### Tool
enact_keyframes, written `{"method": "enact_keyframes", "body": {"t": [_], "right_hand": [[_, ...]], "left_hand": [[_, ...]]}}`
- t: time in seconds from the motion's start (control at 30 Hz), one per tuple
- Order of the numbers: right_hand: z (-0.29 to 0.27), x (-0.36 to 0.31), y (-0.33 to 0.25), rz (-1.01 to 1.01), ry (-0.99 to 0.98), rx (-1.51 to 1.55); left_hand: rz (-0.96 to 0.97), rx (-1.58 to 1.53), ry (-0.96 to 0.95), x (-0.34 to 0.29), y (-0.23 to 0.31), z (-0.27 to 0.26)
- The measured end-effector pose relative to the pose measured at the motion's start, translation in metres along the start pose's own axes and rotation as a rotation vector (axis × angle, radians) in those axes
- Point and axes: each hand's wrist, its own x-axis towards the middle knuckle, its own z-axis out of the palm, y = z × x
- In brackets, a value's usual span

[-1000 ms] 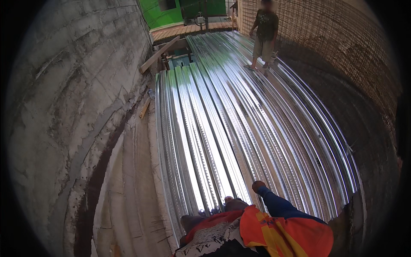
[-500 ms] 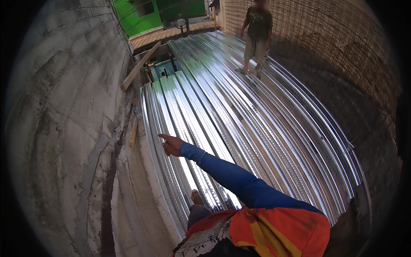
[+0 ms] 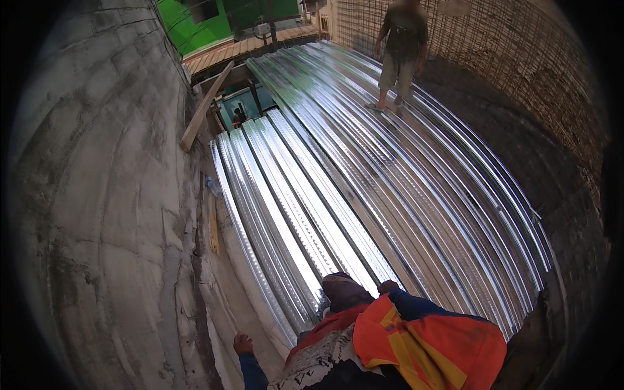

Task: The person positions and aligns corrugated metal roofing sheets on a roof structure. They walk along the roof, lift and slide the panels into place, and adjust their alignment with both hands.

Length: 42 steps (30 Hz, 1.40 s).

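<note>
Long, shiny ribbed metal decking sheets (image 3: 292,188) lie side by side in front of me, with my legs over their near end. My left hand (image 3: 244,343) hangs low beside the decking's left edge, near the concrete ledge. Its fingers look curled in, and nothing shows in them. My right hand (image 3: 388,286) is near my knee, above the sheets. Only a small part of it shows past the blue sleeve, and its fingers are too hidden to read.
Another person (image 3: 398,58) stands on the far decking. A rough concrete wall (image 3: 110,195) rises at left, with a wooden plank (image 3: 207,107) and a clear plastic bottle (image 3: 213,187) near it. Beyond the sheets is an opening (image 3: 244,107) with a figure below. Rebar mesh (image 3: 507,71) stands at right.
My right arm, stretched out to the left with a finger pointing over the sheets, has drawn back to my knee. My left hand has come into view at the lower left.
</note>
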Motion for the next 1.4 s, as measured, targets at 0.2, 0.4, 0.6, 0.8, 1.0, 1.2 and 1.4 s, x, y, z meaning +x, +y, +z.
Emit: {"method": "enact_keyframes", "body": {"t": [0.2, 0.4, 0.6, 0.8, 1.0, 1.2, 1.4], "right_hand": [[-0.030, 0.021, -0.040, 0.069, -0.118, 0.115], [-0.074, 0.193, -0.084, 0.114, 0.096, 0.297], [-0.241, 0.324, -0.157, -0.123, 0.366, 0.353], [-0.378, 0.380, -0.198, -0.042, 0.296, 0.410], [-0.362, 0.414, -0.158, -0.068, 0.381, 0.323], [-0.329, 0.412, -0.098, 0.104, 0.003, -0.055], [-0.446, 0.474, -0.151, 0.213, 0.144, 0.053]], "left_hand": [[-0.220, -0.231, -0.216, 0.042, 0.016, 0.027], [-0.148, -0.038, -0.045, 0.111, 0.078, 0.098], [-0.057, -0.041, -0.113, 0.236, 0.180, 0.105], [0.112, 0.013, -0.035, 0.320, 0.233, 0.150], [-0.109, 0.164, 0.058, 0.336, 0.197, 0.185], [0.178, 1.126, -0.040, 0.383, 0.204, 0.215], [0.407, 1.636, -0.367, 0.507, 0.293, 0.292]]}}
